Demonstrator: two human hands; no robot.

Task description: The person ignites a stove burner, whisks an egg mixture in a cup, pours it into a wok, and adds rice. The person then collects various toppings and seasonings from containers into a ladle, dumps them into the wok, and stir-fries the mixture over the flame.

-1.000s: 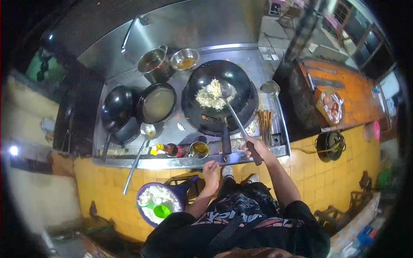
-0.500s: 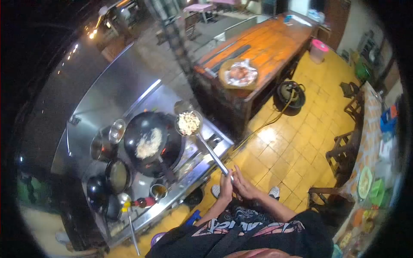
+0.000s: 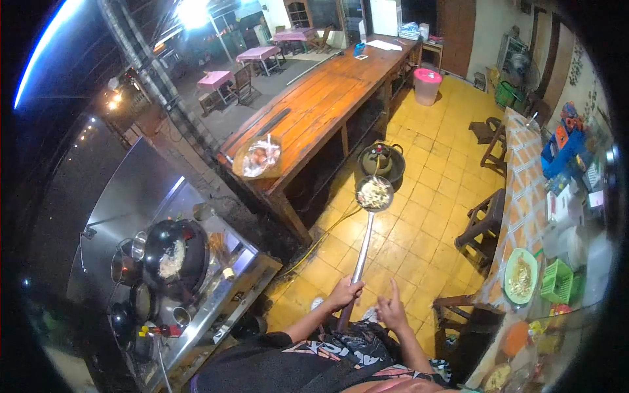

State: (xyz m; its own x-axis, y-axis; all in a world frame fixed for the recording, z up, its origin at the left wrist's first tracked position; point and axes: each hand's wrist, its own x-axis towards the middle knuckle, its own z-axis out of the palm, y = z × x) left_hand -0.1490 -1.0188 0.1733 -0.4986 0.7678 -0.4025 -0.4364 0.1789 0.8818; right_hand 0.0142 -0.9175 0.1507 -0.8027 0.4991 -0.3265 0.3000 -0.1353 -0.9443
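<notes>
My left hand (image 3: 345, 293) is wrapped round the handle of a long metal ladle (image 3: 365, 245), which points forward over the floor. In its round bowl lies a heap of pale, chopped food (image 3: 374, 194). Beside the handle, my right hand (image 3: 392, 309) is apart from it, with the index finger stretched out and nothing held. To the left, a black wok (image 3: 153, 239) sits on the metal stove (image 3: 219, 324) with pale food (image 3: 172, 259) in it.
A wooden counter (image 3: 321, 98) carries a foil-lined basket (image 3: 261, 157). On the yellow floor stand a dark pot (image 3: 395, 167) and a pink-lidded bucket (image 3: 427, 88). At right, a table (image 3: 517, 154) bears a green plate (image 3: 529, 292) with food and a green basket (image 3: 557, 281). Stools (image 3: 483, 223) stand beside it.
I have turned to the right, and the ladle has swung from beside the wok to over the floor. My right hand has come away from the handle and my left hand.
</notes>
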